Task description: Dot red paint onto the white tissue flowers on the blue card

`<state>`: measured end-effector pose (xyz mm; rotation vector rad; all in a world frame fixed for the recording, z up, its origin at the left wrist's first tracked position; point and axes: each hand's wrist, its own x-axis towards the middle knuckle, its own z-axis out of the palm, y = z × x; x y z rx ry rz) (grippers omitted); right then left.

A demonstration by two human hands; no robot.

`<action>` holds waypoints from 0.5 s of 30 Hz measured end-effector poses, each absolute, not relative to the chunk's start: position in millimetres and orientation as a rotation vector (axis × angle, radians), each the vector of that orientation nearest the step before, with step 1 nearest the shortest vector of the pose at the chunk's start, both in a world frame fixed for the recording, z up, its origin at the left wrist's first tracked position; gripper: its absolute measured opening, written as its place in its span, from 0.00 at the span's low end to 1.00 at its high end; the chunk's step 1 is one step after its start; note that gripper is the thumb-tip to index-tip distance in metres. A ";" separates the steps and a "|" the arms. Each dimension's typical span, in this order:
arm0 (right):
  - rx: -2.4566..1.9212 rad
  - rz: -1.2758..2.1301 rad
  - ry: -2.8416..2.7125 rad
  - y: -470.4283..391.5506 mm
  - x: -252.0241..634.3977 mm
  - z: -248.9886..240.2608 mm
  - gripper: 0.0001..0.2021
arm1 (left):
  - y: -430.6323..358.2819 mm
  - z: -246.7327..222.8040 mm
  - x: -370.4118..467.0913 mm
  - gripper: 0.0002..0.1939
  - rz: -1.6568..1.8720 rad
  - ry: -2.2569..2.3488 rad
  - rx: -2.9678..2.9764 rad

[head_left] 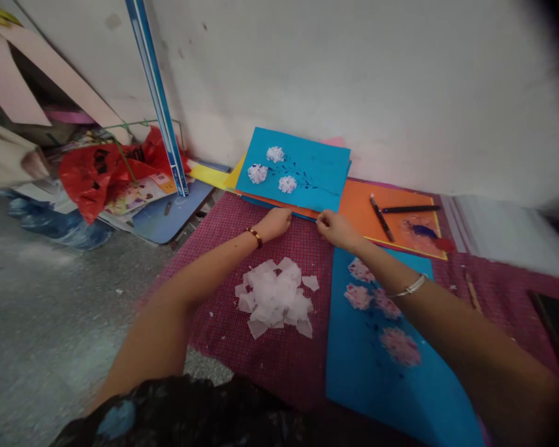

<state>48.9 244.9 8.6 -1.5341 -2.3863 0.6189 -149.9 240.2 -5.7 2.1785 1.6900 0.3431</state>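
My left hand [277, 225] is closed, fingertips by the near edge of a stack of coloured sheets. Close to its right, my right hand [337, 230] is closed too, fingers bunched at the same edge. Whatever either hand pinches is hidden or too small to make out. Topmost on the stack lies a blue sheet [307, 162] bearing white crumpled-paper flowers and a dark painted stem. Below my hands sits a pile of white tissue-paper squares [276, 298]. Under my right forearm lies a larger blue sheet [354, 366] with pink-and-white flowers, partly covered by the arm.
An orange sheet [361, 198] at right carries two dark pens [381, 217]. Clear plastic sleeves [507, 230] lie beyond it. A checked red cloth [205, 261] covers the table. At left stand a blue upright strip [156, 93], a red plastic bag [90, 174] and plastic bottles [60, 220].
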 end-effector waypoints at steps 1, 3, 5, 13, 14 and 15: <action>-1.513 0.654 -2.374 242.7 52.3 9.5 0.07 | 241.8 -5.3 -149.4 0.13 0.322 1.694 2.178; -1.455 0.726 -2.363 236.6 54.1 10.5 0.07 | 239.6 1.5 -155.9 0.10 0.298 1.712 2.165; -1.374 0.799 -2.379 227.7 48.0 11.8 0.07 | 228.4 15.1 -174.3 0.06 0.287 1.723 2.141; -0.952 1.007 -2.595 171.7 -31.8 31.7 0.04 | 92.6 59.8 -293.4 0.07 0.103 1.667 1.954; -0.907 1.009 -2.631 163.5 -44.5 33.0 0.04 | 74.0 60.3 -300.5 0.06 0.079 1.680 1.934; -0.864 1.005 -2.668 154.9 -57.3 33.6 0.05 | 57.4 60.1 -305.1 0.06 0.053 1.694 1.919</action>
